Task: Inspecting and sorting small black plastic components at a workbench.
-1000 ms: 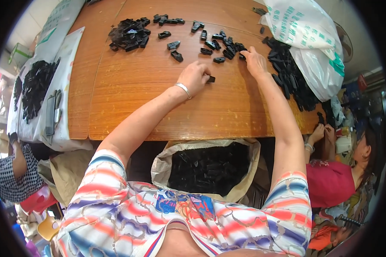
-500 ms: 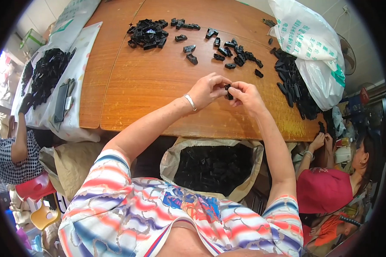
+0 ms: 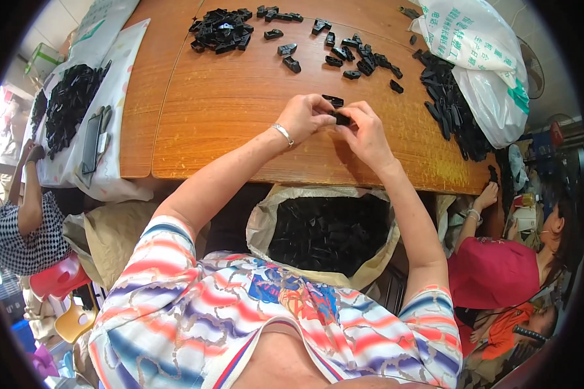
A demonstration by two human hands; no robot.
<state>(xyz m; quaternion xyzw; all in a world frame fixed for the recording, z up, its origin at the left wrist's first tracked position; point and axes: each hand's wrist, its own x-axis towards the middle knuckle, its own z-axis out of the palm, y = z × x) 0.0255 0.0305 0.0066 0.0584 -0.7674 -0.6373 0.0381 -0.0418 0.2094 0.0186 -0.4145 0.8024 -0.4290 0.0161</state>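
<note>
Both my hands meet over the wooden table (image 3: 240,136), fingers pinched around one small black plastic part (image 3: 341,118). My left hand (image 3: 305,118) grips it from the left, and my right hand (image 3: 368,133) closes on it from the right. Fingers cover most of the part, so its exact shape is hidden. Just beyond my fingertips lies another black plastic piece (image 3: 333,100) on the tabletop. Farther back, several similar loose pieces (image 3: 363,57) are scattered, and a heap of them (image 3: 220,31) sits at the far left.
A sack of black parts (image 3: 331,233) stands open below the table's near edge. At right, a pile of long black pieces (image 3: 451,110) lies beside a white plastic bag (image 3: 490,78). A co-worker in red (image 3: 493,272) sits right; another, in checks (image 3: 29,233), works left near a black pile (image 3: 74,104).
My hands have shifted slightly up and left, and the held part is turned more sideways. A black piece now shows on the table just beyond my fingers.
</note>
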